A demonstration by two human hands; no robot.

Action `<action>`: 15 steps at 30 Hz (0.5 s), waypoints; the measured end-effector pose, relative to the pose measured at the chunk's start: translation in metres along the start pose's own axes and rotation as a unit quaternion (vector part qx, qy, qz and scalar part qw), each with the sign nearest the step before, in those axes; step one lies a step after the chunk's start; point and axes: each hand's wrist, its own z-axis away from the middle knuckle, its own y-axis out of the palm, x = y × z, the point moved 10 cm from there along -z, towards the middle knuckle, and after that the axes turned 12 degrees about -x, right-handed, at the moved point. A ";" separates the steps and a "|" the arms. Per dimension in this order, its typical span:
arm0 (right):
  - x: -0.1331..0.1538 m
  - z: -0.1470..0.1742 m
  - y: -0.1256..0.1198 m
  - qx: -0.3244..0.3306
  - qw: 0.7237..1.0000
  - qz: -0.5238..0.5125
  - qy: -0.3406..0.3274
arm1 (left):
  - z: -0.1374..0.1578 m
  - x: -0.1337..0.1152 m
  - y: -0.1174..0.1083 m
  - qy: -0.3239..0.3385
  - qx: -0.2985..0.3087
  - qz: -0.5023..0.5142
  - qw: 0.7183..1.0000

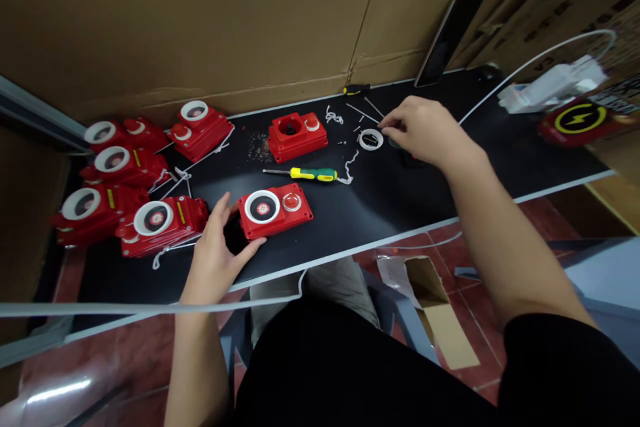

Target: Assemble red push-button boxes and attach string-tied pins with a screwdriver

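Note:
A red alarm unit (279,209), with a white-rimmed round sounder and a small orange-red lens, lies near the table's front edge. My left hand (216,250) curves round its left end, thumb at the front edge and fingers at the back corner. Farther right, my right hand (417,128) is closed in a pinch beside a white ring (371,139) that has small metal pieces in it. Whatever the pinch holds is too small to make out. A yellow-green screwdriver (314,174) rests behind the unit, and a red housing with an open round hole (297,136) stands farther back.
Several red units (157,223) crowd the left end of the black table (345,217). Loose screws, rods and white cords (334,115) lie toward the back. A phone (450,37) leans on the cardboard wall. One white cable (150,309) crosses low in front.

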 end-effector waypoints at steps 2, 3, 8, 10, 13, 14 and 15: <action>0.000 -0.003 0.023 0.038 0.999 0.009 -0.030 | 0.001 -0.001 0.000 0.007 0.000 -0.006 1.000; -0.001 -0.004 0.031 0.050 0.998 0.013 -0.034 | 0.001 -0.003 0.000 0.010 0.001 -0.008 1.000; -0.007 -0.009 0.046 0.050 0.998 0.035 0.004 | 0.000 -0.008 0.000 0.019 0.004 -0.008 1.000; -0.007 -0.009 0.045 0.035 0.998 0.043 0.000 | 0.000 -0.009 0.001 0.016 0.009 -0.008 1.000; -0.007 -0.009 0.046 0.037 0.997 0.068 -0.010 | 0.001 -0.009 0.003 0.008 0.017 -0.006 1.000; -0.007 -0.008 0.048 0.047 0.996 0.079 -0.007 | 0.002 -0.009 0.003 0.007 0.019 -0.005 1.000; -0.007 -0.008 0.050 0.061 0.994 0.091 0.000 | 0.002 -0.010 0.003 0.007 0.019 -0.003 1.000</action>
